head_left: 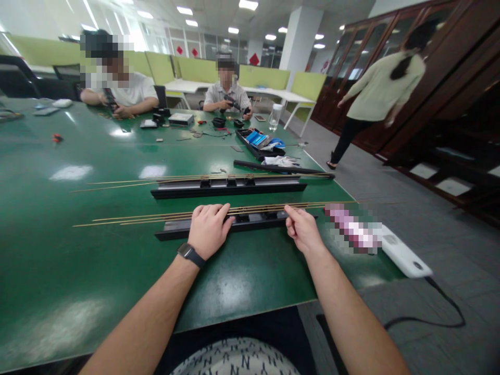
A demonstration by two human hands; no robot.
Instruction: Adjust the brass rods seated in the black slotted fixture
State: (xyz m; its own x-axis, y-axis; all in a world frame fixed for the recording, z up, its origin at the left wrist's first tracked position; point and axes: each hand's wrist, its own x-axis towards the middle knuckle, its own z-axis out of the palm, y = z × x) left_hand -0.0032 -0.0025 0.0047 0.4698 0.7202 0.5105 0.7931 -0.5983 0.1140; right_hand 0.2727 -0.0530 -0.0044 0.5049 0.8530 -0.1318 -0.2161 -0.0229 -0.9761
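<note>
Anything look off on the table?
No spill or damage visible. The white device appears to jut past the right edge of the table, cable hanging, so it could get knocked. The thin rods at the left hand overshoot the black channel, left ends uneven.

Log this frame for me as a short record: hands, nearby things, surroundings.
Left hand: laid over the near black rail and thin rods; dark watch on its wrist
Right hand: curled, at the same rods
Beyond: far black rail, more rods along it
Surface: green table
Right edge: white device with black cord
Background: two seated people, one person upright
</note>
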